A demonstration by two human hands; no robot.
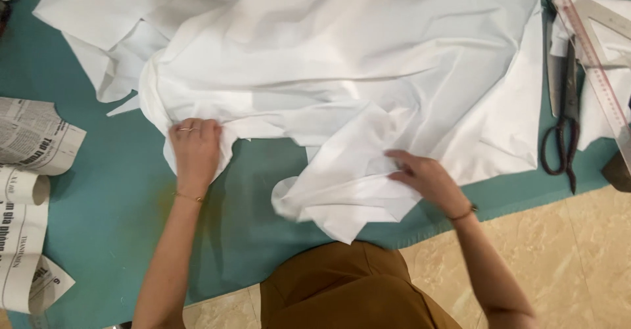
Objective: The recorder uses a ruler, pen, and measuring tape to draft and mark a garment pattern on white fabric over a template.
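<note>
White cloth (342, 72) spread in folds over a teal mat (118, 191). Left hand (195, 151) pinches a cloth edge at the near left; right hand (424, 176) grips a bunched fold at the near centre. Scissors (564, 122) and ruler (595, 59) lie right of the cloth, newspaper (26, 191) at far left.

A teal tabletop (118, 217) carries everything, its near edge meeting a beige tiled floor (578, 250). At the left edge lie cut sheets of newspaper (26, 191), some curled at the edges. On the right, large dark-handled scissors (564, 122) lie with their blades pointing away, just beside a long clear ruler with red markings (595, 59), which rests partly on a metal set square (614, 20). A brown garment (342, 289) shows at the bottom centre.
</note>
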